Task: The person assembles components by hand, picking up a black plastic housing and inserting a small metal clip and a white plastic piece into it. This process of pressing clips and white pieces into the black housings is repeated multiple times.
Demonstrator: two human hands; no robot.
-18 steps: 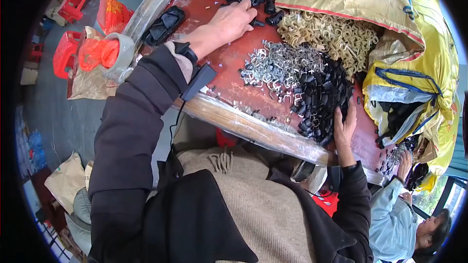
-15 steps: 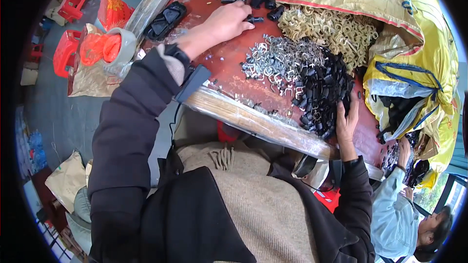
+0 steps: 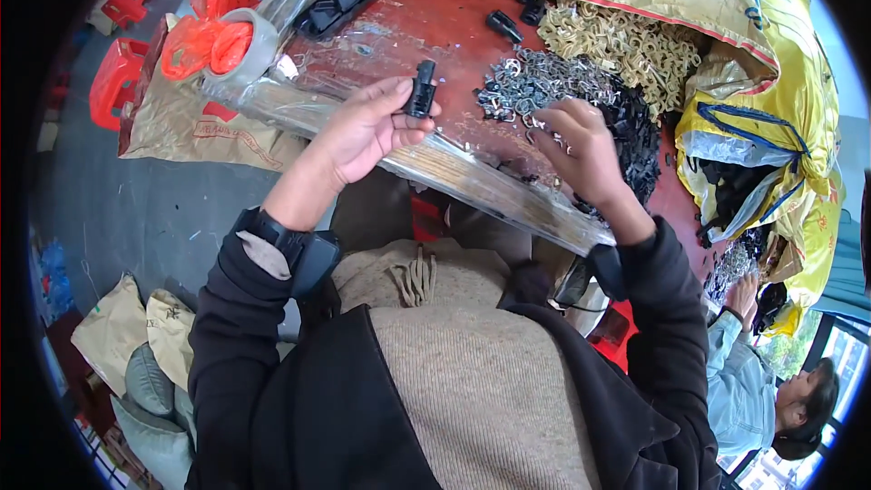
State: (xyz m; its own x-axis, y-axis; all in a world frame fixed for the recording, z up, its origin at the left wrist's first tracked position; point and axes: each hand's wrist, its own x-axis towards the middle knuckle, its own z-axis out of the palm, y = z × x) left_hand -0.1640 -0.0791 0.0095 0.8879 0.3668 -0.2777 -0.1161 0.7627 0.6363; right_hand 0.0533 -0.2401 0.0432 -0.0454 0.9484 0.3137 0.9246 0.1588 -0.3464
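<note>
**Blk part (image 3: pixel 423 91) in L hand (image 3: pixel 370 122), R hand (image 3: pixel 582 150) by metal clips (image 3: pixel 546 82)**

L hand pinches blk part approx. upright betw. thumb & fingers, nr front edge of red table (image 3: pixel 426 41). R hand: fingers curled, tips at nr side of clip pile; can't tell if they grip anything. Tan clips (image 3: pixel 621 50) lie just behind metal ones, small blk pcs (image 3: pixel 642 132) to the right. Another blk cyl. (image 3: pixel 504 26) lies on table, beyond L hand.
</note>
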